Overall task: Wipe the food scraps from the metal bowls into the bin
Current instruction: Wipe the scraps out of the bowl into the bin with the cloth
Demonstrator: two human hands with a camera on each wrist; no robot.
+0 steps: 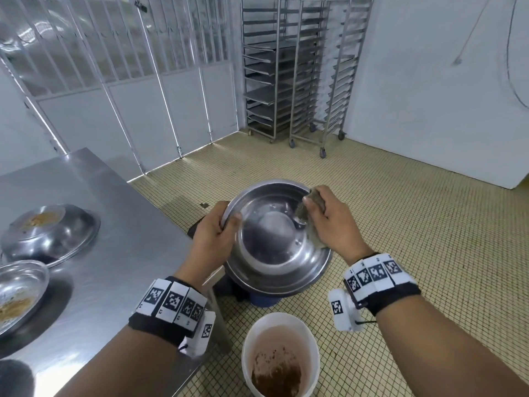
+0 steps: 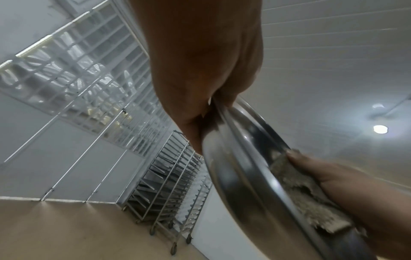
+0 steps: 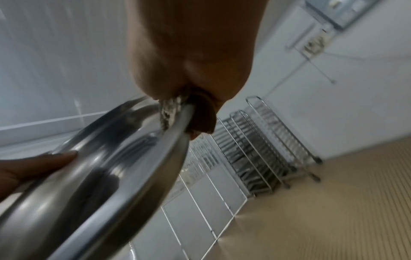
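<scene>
Hands (image 1: 213,239) gripping bowl (image 1: 274,253), apparently clean.

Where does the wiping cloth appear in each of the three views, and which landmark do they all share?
Head: cloth right of centre, on the held bowl's right rim.
Left wrist: cloth lower right, against the bowl's rim.
Right wrist: cloth upper middle, poking out over the rim.
Shared landmark: wheeled tray racks.
</scene>
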